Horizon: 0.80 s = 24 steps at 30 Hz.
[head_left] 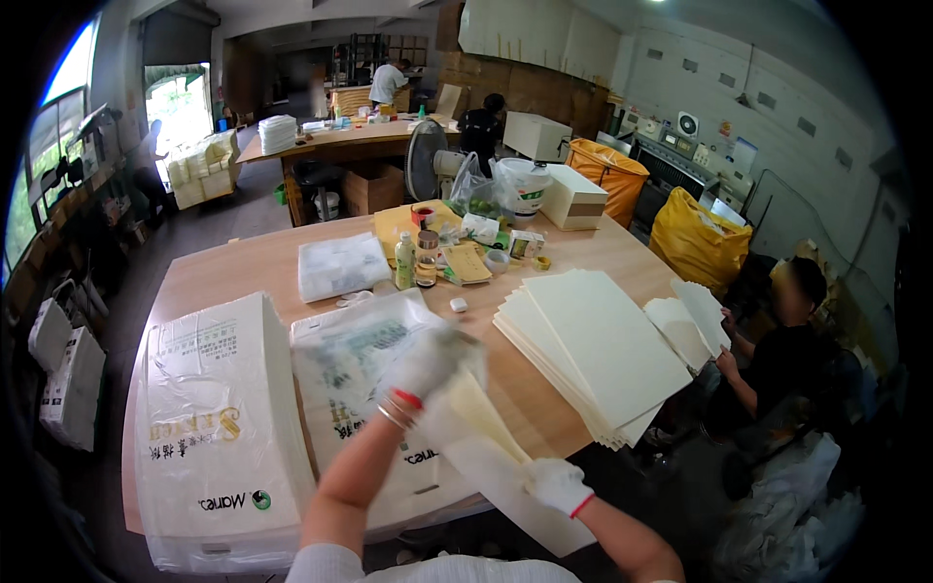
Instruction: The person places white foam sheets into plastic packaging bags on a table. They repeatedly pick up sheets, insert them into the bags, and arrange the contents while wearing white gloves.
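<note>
My right hand [559, 486], in a white glove with a red cuff, is closed on the edge of cream paper sheets [496, 476]. The sheets hang bent and tilted over the near table edge. My left hand [423, 369], gloved alike, is at the upper end of the sheets, over a printed clear plastic bag [330, 389] lying flat. Motion smears its fingers, so its grip does not show. A thick stack of printed plastic bags [214, 389] lies to the left. On the right, a fanned stack of cream sheets [603, 340] rests on the table.
Bottles [404, 260], a tape roll [541, 263] and a folded plastic pile [340, 267] sit farther back on the table [224, 267]. A white bucket [523, 185] and a box [573, 197] stand at its far edge. At the right, a seated person [787, 340] holds cream sheets.
</note>
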Motion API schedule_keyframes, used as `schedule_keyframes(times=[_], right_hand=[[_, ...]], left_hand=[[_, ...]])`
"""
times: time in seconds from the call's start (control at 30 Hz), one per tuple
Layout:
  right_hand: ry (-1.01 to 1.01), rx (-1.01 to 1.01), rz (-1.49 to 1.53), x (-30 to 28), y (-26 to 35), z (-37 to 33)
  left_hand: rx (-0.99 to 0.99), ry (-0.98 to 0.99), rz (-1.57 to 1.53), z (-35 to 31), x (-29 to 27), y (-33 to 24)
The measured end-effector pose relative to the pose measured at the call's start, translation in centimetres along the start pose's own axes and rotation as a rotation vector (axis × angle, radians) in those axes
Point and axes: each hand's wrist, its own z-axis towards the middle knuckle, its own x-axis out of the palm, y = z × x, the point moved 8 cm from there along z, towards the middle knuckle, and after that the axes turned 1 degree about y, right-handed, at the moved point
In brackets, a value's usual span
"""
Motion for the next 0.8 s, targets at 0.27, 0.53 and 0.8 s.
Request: schedule_keyframes(times=[0.27,0.53,0.8], right_hand=[[-0.156,0.049,0.371,-0.9,-3.3,12.4],[-0.037,0.36,0.306,5.5,-8.6,22.5],[0.126,0.164,0.251,3.3,-6.7,16.6]], left_hand=[[0.209,-0.074,0.605,-7.8,8.4,3.2],[0.326,-0.072,1.006,-13.3,5.7,15.3],[-0.46,-0.686,0.274,-21.6,-8.1,22.2]])
